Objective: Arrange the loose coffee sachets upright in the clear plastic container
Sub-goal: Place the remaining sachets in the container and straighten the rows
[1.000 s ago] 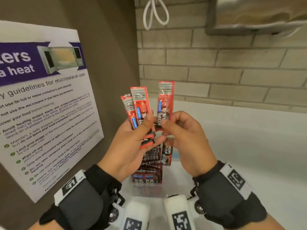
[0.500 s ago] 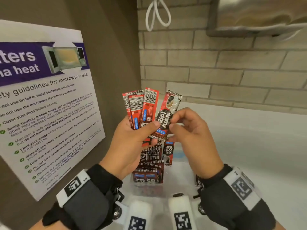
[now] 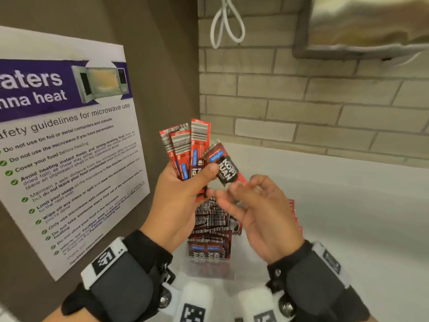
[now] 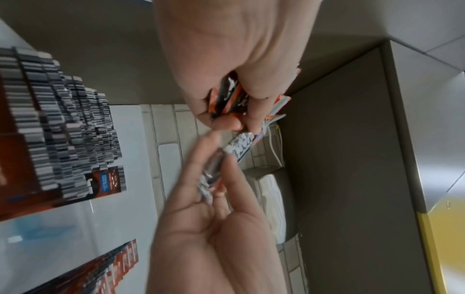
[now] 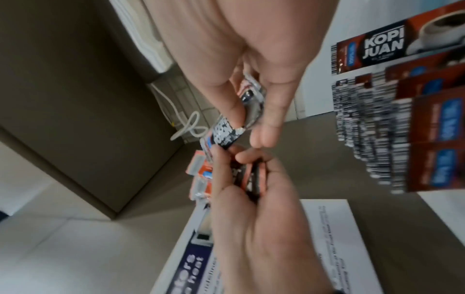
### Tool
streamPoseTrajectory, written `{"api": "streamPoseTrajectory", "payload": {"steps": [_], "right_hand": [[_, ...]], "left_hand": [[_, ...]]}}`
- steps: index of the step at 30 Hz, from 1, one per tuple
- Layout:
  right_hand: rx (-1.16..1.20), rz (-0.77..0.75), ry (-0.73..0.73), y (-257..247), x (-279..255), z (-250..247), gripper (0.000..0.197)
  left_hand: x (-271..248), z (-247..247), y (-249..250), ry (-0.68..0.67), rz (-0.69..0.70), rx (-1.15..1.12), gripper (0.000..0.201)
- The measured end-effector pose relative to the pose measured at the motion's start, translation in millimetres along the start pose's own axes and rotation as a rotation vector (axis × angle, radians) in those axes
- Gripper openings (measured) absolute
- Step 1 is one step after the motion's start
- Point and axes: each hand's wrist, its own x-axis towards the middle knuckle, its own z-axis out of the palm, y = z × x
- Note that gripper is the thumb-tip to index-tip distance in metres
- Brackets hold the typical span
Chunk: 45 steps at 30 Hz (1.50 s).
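Note:
My left hand (image 3: 197, 182) grips a fan of three red coffee sachets (image 3: 185, 147), barcode ends up, thumb across their fronts. Beside it my right hand (image 3: 234, 189) pinches one more sachet (image 3: 226, 169), tilted left with its "KOPI JUAN" face showing. The left wrist view shows the left hand (image 4: 234, 79) curled round its sachets (image 4: 226, 97), and the right hand (image 4: 214, 199) on the single sachet (image 4: 236, 147). Below both hands stands the clear plastic container (image 3: 209, 270) with several sachets upright (image 3: 209, 226) in it. The packed sachets (image 5: 402, 139) fill the right of the right wrist view.
A microwave safety poster (image 3: 69, 159) hangs on the brown panel at left. The brick wall carries a white cable loop (image 3: 226, 24) and a metal dispenser (image 3: 359, 26). The white counter (image 3: 348, 217) runs right. More red sachets (image 3: 293, 210) peek out behind my right hand.
The sachet in my right hand has turned from upright with its barcode up to tilted left with its printed face showing. It has also dropped lower. The left hand's fan rose slightly.

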Motion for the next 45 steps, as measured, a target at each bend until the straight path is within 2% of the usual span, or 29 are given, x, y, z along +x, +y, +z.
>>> {"api": "streamPoseTrajectory", "payload": {"steps": [2,3,6,8,11,15,19,22,25,27,29,32,35,41,43,45], "right_hand": [[-0.215,0.031,-0.043,4.8,-3.2,-2.6,0.023],[-0.382,-0.007,-0.048,2.6,-3.3,-4.7,0.022],[-0.829,-0.306,-0.019,-23.2,3.6,-7.0,0.018],[-0.974,-0.406,-0.114,-47.2,10.0,-2.0,0.016],[-1.155,-0.344,-0.267,-73.0,20.8,7.2,0.013],[-1.326,-0.311,-0.14,-85.7,42.6,-4.0,0.011],[-1.494,-0.111,-0.071,-56.9,56.5,-30.2,0.004],[-1.534,0.043,-0.058,-28.3,62.3,-41.3,0.01],[-1.553,0.11,-0.022,-12.4,72.8,-48.1,0.022],[-1.52,0.136,-0.002,-6.0,78.4,-51.1,0.021],[-1.488,0.158,0.02,-1.5,83.3,-52.8,0.016],[-1.395,0.158,0.081,1.6,86.0,-53.6,0.02],[-1.469,0.175,0.062,4.3,84.3,-54.0,0.015],[-1.48,0.183,0.068,7.1,83.0,-58.0,0.039],[-1.482,0.177,0.07,7.5,83.9,-58.9,0.042],[-1.489,0.169,0.081,7.4,85.2,-59.5,0.043]], "left_hand": [[0.6,-1.3,1.2,0.007,0.028,0.055,0.029],[1.3,-3.0,2.4,0.005,0.045,0.092,0.026],[3.1,-5.9,6.7,-0.041,0.095,0.21,0.025],[2.7,-2.9,7.6,-0.097,0.103,0.266,0.03],[2.3,2.7,5.0,-0.134,0.066,0.276,0.029],[6.4,-4.6,3.6,-0.022,-0.022,0.119,0.021],[3.0,-15.0,4.9,0.022,-0.1,-0.015,0.029],[-3.2,-18.9,5.7,-0.017,-0.134,-0.061,0.043],[-5.8,-24.5,6.7,-0.071,-0.152,-0.109,0.062],[-7.0,-26.0,7.3,-0.09,-0.158,-0.118,0.076],[-8.9,-26.3,7.5,-0.106,-0.16,-0.115,0.081],[-12.7,-26.5,7.2,-0.13,-0.168,-0.115,0.078],[-14.7,-28.2,5.9,-0.126,-0.181,-0.111,0.071],[-15.4,-28.9,1.2,-0.121,-0.219,-0.13,0.066],[-15.8,-28.6,0.1,-0.132,-0.238,-0.165,0.067],[-15.6,-28.5,-1.2,-0.132,-0.261,-0.193,0.059]]}}
